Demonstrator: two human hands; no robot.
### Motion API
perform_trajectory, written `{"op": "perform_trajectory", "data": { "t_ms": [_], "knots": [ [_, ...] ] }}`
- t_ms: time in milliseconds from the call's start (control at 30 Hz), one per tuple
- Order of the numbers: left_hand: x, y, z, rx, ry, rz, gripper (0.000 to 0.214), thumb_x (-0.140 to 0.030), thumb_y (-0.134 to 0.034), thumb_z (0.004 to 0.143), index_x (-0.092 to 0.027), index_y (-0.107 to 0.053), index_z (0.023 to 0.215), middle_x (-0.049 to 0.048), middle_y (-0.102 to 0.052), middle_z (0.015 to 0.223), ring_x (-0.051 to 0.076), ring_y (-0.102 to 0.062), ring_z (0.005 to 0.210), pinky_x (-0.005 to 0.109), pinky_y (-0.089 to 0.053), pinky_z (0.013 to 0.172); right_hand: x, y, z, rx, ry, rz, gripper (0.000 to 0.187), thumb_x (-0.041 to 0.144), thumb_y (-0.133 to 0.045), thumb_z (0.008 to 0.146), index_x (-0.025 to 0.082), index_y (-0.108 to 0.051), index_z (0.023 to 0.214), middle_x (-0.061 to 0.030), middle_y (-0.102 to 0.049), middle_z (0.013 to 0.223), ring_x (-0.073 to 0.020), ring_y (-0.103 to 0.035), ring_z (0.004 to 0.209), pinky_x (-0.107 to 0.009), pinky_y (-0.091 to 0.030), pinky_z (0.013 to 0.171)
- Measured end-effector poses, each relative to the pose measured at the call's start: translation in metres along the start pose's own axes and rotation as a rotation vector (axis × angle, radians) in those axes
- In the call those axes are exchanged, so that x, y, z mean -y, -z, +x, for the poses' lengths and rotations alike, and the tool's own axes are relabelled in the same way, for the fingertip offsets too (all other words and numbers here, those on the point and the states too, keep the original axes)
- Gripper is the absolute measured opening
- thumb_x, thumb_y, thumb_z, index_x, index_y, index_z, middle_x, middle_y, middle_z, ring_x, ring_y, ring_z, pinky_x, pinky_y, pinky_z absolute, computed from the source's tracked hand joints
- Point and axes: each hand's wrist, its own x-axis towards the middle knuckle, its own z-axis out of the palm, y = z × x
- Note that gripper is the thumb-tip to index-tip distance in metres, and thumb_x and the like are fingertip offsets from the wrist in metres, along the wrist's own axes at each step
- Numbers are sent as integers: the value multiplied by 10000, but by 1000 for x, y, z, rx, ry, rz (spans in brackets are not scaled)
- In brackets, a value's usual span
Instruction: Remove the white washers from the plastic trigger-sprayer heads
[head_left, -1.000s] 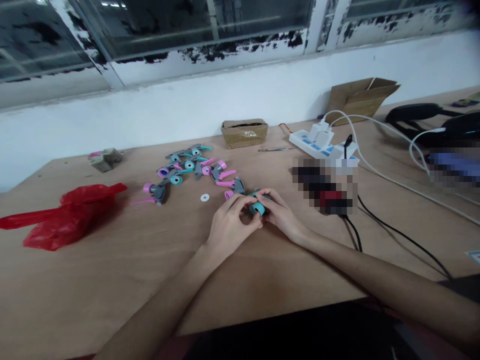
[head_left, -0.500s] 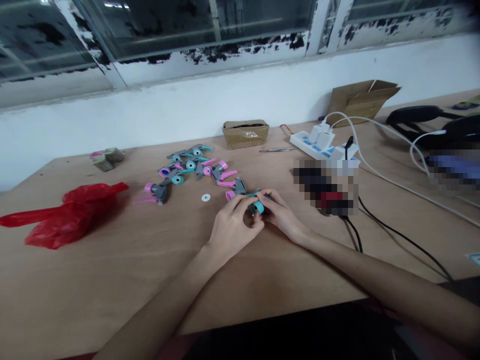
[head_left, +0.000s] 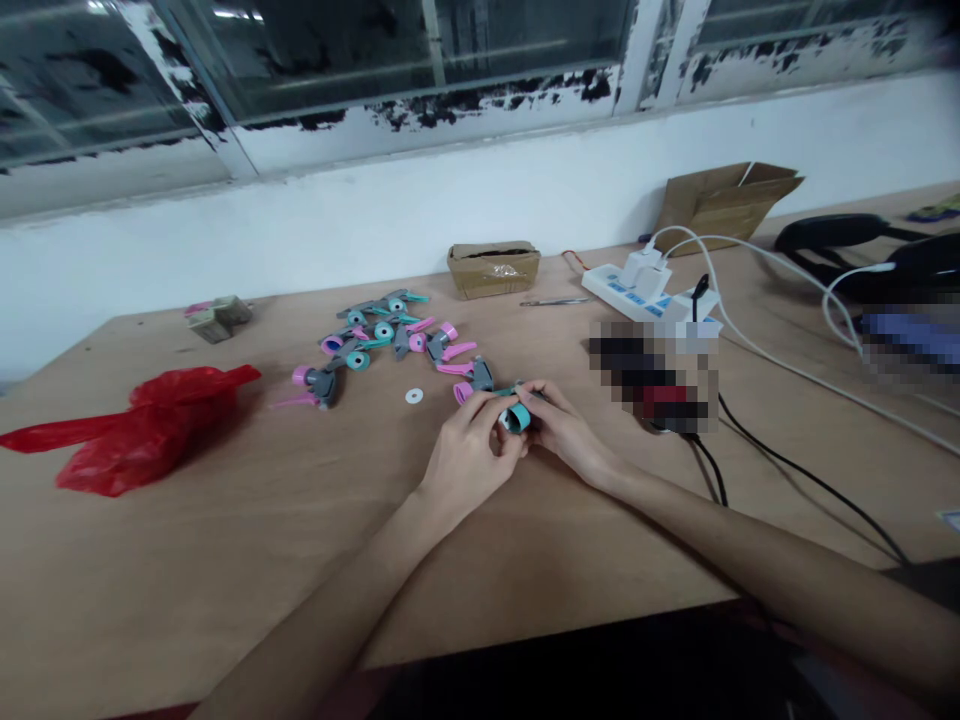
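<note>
Both my hands meet over the table around a trigger sprayer head with a teal collar (head_left: pixel 517 418). My right hand (head_left: pixel 568 432) grips its body from the right, and the fingers hide most of it. My left hand (head_left: pixel 466 452) is closed at the collar's left side, thumb and fingers curled together. A small white edge shows at the collar by the left fingertips; whether it is a loose washer I cannot make out. Just beyond lies a grey and pink sprayer head (head_left: pixel 480 375). A flat white washer (head_left: pixel 414 396) rests on the table to the left.
Several pink, teal and grey sprayer heads (head_left: pixel 383 331) lie further back left. Beyond them stands a small cardboard box (head_left: pixel 495 272). Tweezers (head_left: pixel 555 301) and a white power strip (head_left: pixel 626 295) with cables are right of it. A red plastic bag (head_left: pixel 142 430) sits far left.
The teal collar has turned in my hands, so its hollow inside shows more. My left thumb has drawn in closer to the fingers. The view has shifted slightly.
</note>
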Motion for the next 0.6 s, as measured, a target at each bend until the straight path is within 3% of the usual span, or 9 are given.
{"op": "perform_trajectory", "data": {
  "t_ms": [267,600],
  "knots": [
    [-4,3,1,8,130,-114,259,-103,-535,783,-211,-598,1009,27,-632,971,134,-614,834,225,-538,650,0,2,1,5,-11,48,373,491,-645,734,229,-425,883,47,-553,690,-110,-542,550,-253,-459,485],
    [-1,3,0,-65,291,-159,60,-226,-587,799,-200,-598,853,0,-652,768,123,-631,689,219,-521,581,0,5,1,-35,43,0,357,488,-632,756,235,-442,921,42,-550,717,-111,-547,580,-263,-488,503]
  ]
}}
